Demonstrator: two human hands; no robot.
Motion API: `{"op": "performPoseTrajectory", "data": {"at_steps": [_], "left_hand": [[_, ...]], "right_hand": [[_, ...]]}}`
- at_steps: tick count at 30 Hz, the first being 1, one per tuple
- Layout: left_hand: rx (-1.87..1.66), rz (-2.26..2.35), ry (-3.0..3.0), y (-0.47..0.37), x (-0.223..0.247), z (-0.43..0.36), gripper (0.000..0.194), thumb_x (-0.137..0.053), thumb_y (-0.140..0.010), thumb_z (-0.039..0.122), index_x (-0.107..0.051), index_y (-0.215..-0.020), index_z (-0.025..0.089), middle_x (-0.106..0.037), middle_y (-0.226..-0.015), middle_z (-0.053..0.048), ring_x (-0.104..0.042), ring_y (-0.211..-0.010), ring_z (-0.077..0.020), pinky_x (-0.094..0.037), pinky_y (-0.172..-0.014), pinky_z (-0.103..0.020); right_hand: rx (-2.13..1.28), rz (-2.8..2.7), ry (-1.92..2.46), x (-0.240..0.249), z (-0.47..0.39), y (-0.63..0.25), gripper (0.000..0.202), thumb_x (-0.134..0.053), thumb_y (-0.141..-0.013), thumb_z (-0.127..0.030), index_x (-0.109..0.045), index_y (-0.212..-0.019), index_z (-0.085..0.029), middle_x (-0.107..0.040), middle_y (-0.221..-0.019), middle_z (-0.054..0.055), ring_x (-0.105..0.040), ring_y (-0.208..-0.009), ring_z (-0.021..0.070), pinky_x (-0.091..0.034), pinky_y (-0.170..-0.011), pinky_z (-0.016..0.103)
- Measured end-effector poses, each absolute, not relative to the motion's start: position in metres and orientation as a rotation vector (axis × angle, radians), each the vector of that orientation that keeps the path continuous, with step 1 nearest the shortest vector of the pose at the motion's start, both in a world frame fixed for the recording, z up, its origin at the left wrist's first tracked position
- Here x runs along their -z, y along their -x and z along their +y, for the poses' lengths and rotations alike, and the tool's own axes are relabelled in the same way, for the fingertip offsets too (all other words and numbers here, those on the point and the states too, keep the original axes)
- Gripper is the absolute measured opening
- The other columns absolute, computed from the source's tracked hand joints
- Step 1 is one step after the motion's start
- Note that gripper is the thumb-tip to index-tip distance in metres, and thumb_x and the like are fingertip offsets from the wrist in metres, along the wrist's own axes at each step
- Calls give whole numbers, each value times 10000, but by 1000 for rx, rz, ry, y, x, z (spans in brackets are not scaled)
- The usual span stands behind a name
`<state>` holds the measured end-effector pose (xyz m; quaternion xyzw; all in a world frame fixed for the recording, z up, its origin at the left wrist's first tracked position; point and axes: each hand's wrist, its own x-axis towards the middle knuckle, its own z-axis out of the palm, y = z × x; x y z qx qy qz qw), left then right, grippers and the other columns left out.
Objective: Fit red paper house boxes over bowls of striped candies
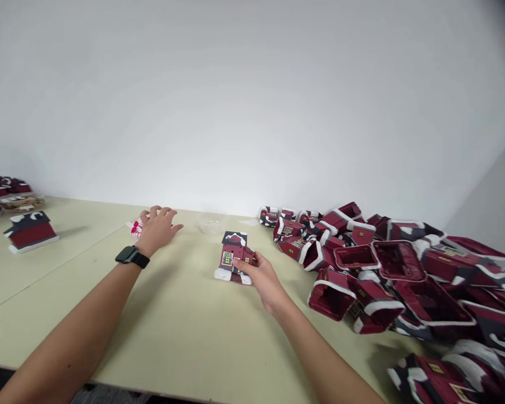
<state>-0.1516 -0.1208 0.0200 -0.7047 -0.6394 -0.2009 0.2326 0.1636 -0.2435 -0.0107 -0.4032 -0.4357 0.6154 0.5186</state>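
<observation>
A small red toy house (234, 255) with a dark, snow-capped roof and yellow windows stands upright on the pale table (180, 325), near its middle. My right hand (263, 279) grips this house from its right side. Farther left, my left hand (156, 229), a black watch on its wrist, lies fingers down over a small white piece with a red bow (135, 226) near the back wall. Whether those fingers have closed on the piece I cannot tell.
A large heap of red house shells (387, 275), several lying open side up, covers the table's right side. A clear plastic dome (211, 223) sits behind the house. At far left stand one finished house (30, 231) and more red pieces (2, 191).
</observation>
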Motion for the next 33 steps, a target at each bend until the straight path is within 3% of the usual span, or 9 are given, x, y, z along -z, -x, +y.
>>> {"op": "performPoseTrajectory", "data": {"at_steps": [4, 7, 14, 17, 20, 23, 27, 29, 33], "left_hand": [[399, -1866, 1946, 167, -10, -115, 292, -532, -954, 319, -740, -1025, 127, -717, -1151, -207, -467, -1263, -419, -254, -1044, -580], [397, -1888, 1982, 167, -6, -111, 317, -461, -964, 251, -737, -869, 126, -730, -990, -214, -549, -1140, -374, -287, -994, -533], [511, -1831, 1975, 171, 1, -107, 355, -427, -983, 228, -718, -798, 145, -735, -952, -200, -554, -1193, -362, -255, -1039, -546], [608, -1792, 1951, 170, -1, -109, 367, -403, -1008, 232, -739, -875, 166, -739, -1084, -178, -495, -1298, -366, -240, -1068, -559], [1005, -1680, 1925, 158, -11, -114, 319, -464, -1000, 281, -764, -950, 185, -687, -1253, -158, -474, -1306, -361, -280, -1073, -544], [1695, -1617, 2031, 129, -23, -124, 288, -571, -962, 382, -770, -972, 174, -700, -1101, -139, -588, -1080, -283, -413, -982, -438], [2637, -1638, 2513, 74, -26, -146, 458, -682, -888, 565, -756, -1059, 147, -707, -991, -103, -606, -854, -176, -475, -835, -318], [2731, -1616, 2785, 48, -19, -159, 521, -792, -802, 567, -762, -1080, 126, -706, -954, -94, -579, -786, -136, -467, -790, -281], [2569, -1681, 2857, 12, 4, -181, 539, -840, -751, 577, -765, -1038, 128, -672, -792, -41, -528, -677, -112, -426, -680, -261]], "right_hand": [[-1472, -1067, 971, 13, -245, -164, 642, -885, -652, -446, -662, -1180, -155, -747, -1164, 87, -734, -1035, 261, -579, -894, 343], [-1498, -1053, 977, 13, -246, -164, 640, -883, -664, -437, -661, -1196, -160, -744, -1178, 86, -739, -1021, 256, -594, -865, 339], [-1504, -1031, 1010, 12, -244, -165, 631, -888, -649, -426, -668, -1181, -169, -753, -1149, 75, -747, -1004, 247, -606, -814, 308], [-1484, -1005, 995, 14, -244, -163, 601, -886, -633, -400, -680, -1148, -167, -761, -1115, 73, -751, -986, 246, -605, -831, 309], [-1451, -964, 983, 16, -242, -161, 590, -881, -624, -389, -681, -1133, -168, -764, -1098, 73, -751, -986, 246, -602, -842, 308], [-1366, -906, 1008, 19, -238, -160, 623, -887, -609, -404, -651, -1135, -169, -759, -1111, 78, -746, -994, 246, -605, -836, 306], [-1196, -780, 1044, 24, -229, -165, 660, -889, -579, -404, -590, -1125, -185, -745, -1142, 90, -738, -975, 241, -613, -810, 311], [-1117, -760, 1060, 28, -226, -167, 701, -888, -580, -421, -554, -1154, -197, -738, -1153, 88, -731, -988, 236, -608, -804, 308], [-1037, -849, 1085, 38, -224, -164, 815, -878, -613, -509, -485, -1255, -195, -722, -1185, 107, -718, -1016, 241, -589, -826, 320]]}}
